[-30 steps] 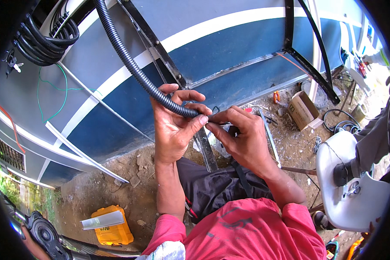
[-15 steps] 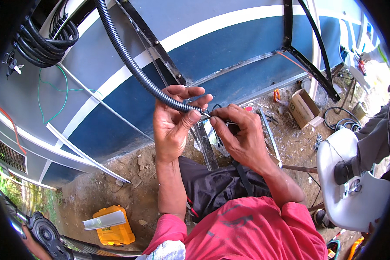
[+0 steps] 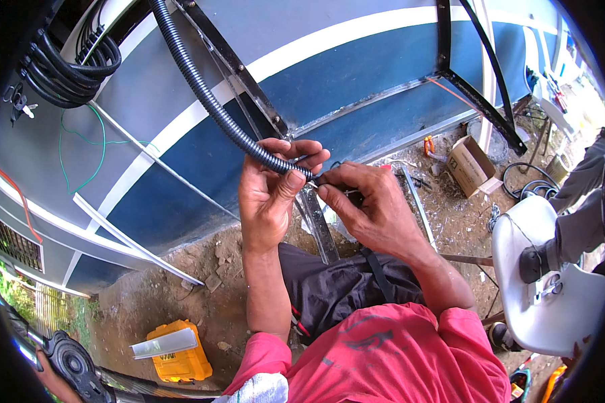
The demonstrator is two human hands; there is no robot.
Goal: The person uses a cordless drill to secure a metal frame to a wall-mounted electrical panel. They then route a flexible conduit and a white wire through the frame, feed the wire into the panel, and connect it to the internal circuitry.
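A black corrugated conduit [image 3: 220, 121] curves down from the top into my left hand [image 3: 267, 201], which is closed around its lower end, thumb pressed on it. My right hand [image 3: 366, 208] pinches at the conduit's tip, on a small thin piece, apparently wire, largely hidden by my fingertips. Just below both hands runs a dark metal bar [image 3: 323, 238], part of a bracket [image 3: 259, 94] that reaches up along the blue and grey wall [image 3: 383, 107].
Coiled black hose [image 3: 67, 67] hangs upper left. A yellow case [image 3: 181, 363] bearing a white strip lies lower left. At right are a white chair [image 3: 544, 316], another person's trousered leg [image 3: 578, 228], a cardboard box [image 3: 470, 168], cables and another black bracket [image 3: 480, 111].
Half a second ago a short light piece showed between the conduit's end and my right fingertips; now less of it shows. My left fingers and the conduit's end have shifted slightly.
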